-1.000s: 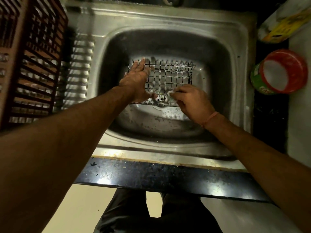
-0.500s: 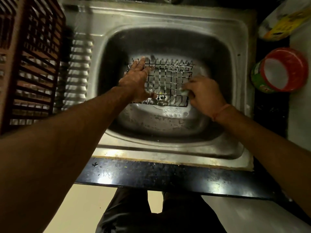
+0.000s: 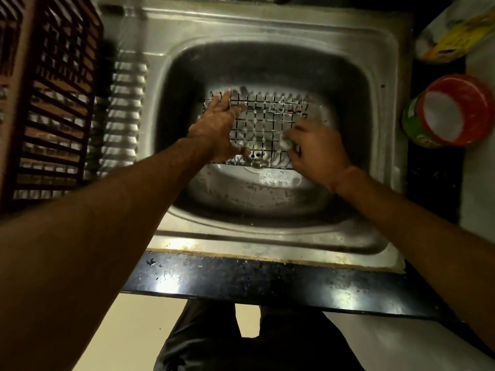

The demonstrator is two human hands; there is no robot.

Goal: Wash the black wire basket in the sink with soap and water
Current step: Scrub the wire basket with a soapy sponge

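The right hand [image 3: 318, 153] had slid from the black wire basket's [image 3: 263, 129] near edge to its right side, clutching a soapy scrubber [image 3: 286, 140]. The left hand [image 3: 217, 129] lay flat, fingers spread, on the basket's left end, inside the sink [image 3: 267, 30]. The jar's [image 3: 439, 113] label was unreadable.

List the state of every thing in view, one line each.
black wire basket: lying in the sink, soapy.
left hand: fingers spread, pressing on the basket's left side.
right hand: gripping a scrubber against the basket's right side.
scrubber: foamy, mostly hidden by the fingers.
sink: wet; no running water visible.
red-rimmed tub: open, white contents inside.
brown slatted crate: standing left of the sink.
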